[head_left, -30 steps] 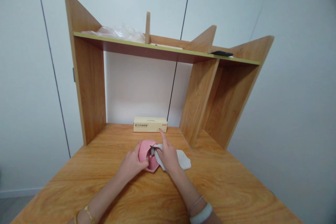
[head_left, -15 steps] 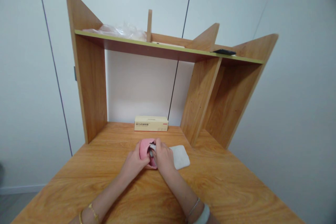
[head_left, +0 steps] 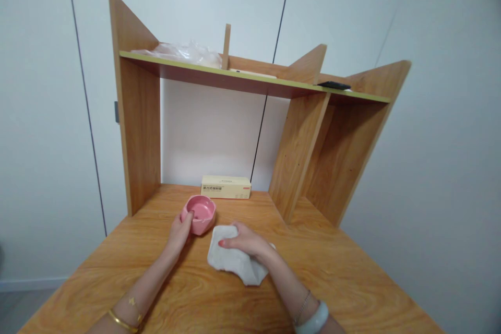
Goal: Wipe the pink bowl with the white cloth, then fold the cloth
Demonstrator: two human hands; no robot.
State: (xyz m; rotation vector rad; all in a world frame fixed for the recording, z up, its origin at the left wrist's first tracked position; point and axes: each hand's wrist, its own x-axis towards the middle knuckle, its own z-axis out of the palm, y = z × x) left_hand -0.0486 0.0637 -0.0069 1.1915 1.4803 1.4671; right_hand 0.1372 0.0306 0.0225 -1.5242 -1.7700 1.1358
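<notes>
My left hand point(head_left: 180, 232) grips the near left rim of a small pink faceted bowl point(head_left: 204, 225), thumb over the edge and fingers on the outside. The bowl's opening faces up and slightly toward me; whether its base touches the desk I cannot tell. To the right, my right hand point(head_left: 247, 241) is closed on a white cloth point(head_left: 229, 259), with the thumb on top and the other fingers partly hidden. The cloth hangs in loose folds just over or on the desk, apart from the bowl.
A cream-coloured box point(head_left: 226, 188) with printed lettering stands at the back of the wooden desk point(head_left: 188, 292). Above it runs a shelf unit point(head_left: 219, 75) bearing a clear plastic bag point(head_left: 182, 54) and a flat black object point(head_left: 334, 85). Upright panels flank the desk's back.
My hands have moved apart. The pink bowl has gone left and turned from its side to opening upward. My right hand has left the bowl and now holds the cloth, nearer to me.
</notes>
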